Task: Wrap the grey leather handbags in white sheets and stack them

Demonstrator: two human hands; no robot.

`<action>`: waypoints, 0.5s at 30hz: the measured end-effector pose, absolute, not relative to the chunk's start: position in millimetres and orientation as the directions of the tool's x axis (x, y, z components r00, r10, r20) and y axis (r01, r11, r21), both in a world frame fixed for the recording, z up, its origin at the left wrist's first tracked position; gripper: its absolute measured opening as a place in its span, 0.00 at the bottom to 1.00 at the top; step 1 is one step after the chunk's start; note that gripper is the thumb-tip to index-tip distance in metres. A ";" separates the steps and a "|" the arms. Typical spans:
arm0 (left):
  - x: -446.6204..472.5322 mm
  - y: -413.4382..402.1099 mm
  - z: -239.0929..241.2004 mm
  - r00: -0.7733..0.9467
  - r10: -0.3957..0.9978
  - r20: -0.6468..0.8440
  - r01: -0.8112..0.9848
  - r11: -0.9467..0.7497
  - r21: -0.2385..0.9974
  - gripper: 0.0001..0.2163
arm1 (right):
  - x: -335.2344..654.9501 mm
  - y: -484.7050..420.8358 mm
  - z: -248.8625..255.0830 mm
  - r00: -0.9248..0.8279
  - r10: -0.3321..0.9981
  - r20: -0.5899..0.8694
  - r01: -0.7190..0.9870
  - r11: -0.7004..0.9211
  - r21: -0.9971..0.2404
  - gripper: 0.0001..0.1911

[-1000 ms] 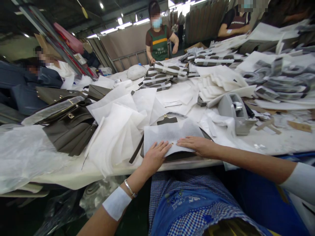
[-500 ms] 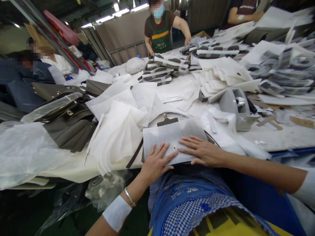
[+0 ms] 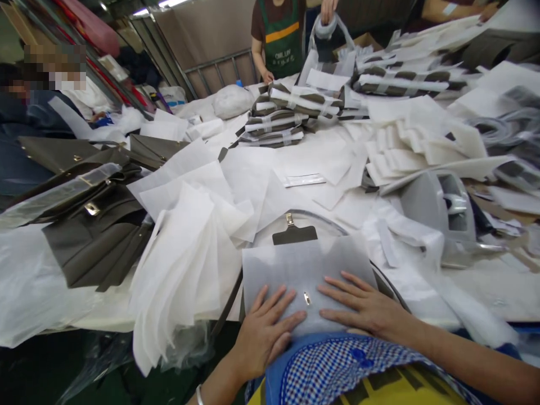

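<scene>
Clasp [image 3: 307,298] between fingertips [image 3: 300,316], under tissue sheet [image 3: 304,267].

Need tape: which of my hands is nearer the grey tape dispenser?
Right: right hand rests on the white sheet, left of the dispenser; left hand lies farther left.

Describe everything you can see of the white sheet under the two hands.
The white sheet is thin, translucent and rectangular, lying flat at the near edge of the table over a grey bag that shows beyond its far edge. A small metal fitting pokes through near its middle. The left hand and right hand press on it, palms down, fingers spread.
</scene>
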State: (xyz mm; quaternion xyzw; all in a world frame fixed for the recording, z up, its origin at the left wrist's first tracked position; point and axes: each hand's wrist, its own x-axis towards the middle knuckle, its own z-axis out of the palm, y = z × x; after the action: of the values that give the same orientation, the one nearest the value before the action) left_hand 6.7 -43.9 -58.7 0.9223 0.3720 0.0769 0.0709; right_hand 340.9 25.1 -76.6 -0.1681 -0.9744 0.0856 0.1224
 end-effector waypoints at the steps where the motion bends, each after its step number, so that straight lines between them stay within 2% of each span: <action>1: 4.1 -43.1 -60.3 0.715 0.692 0.097 0.666 -0.717 0.203 0.22 | 343.5 27.7 -82.4 -0.915 0.343 0.214 0.287 0.924 -0.252 0.30; 4: -0.6 -41.7 -69.8 0.711 0.681 0.177 0.637 -0.730 0.249 0.20 | 351.3 33.2 -102.6 -0.904 0.371 0.211 0.253 0.864 -0.435 0.25; 6: -1.9 -41.5 -76.8 0.691 0.694 0.202 0.637 -0.716 0.285 0.19 | 355.1 34.4 -112.3 -0.893 0.425 0.147 0.281 0.782 -0.557 0.19; 8: -2.8 -40.1 -79.9 0.673 0.722 0.158 0.654 -0.682 0.329 0.19 | 356.7 35.1 -114.9 -0.884 0.463 0.057 0.326 0.700 -0.636 0.17; 11: -4.3 -31.5 -72.4 0.664 0.736 0.134 0.647 -0.655 0.390 0.17 | 355.4 39.0 -106.2 -0.871 0.491 0.002 0.354 0.631 -0.690 0.16; 15: -0.1 -8.1 -47.1 0.672 0.715 0.193 0.617 -0.684 0.389 0.16 | 349.7 53.1 -82.1 -0.867 0.493 0.072 0.329 0.675 -0.661 0.17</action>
State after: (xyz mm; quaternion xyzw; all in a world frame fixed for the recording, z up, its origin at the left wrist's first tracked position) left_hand -0.1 -8.1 -47.1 0.9023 0.3690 0.1673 0.1471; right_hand 349.7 53.1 -82.1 -0.2268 -0.9068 0.3334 0.1233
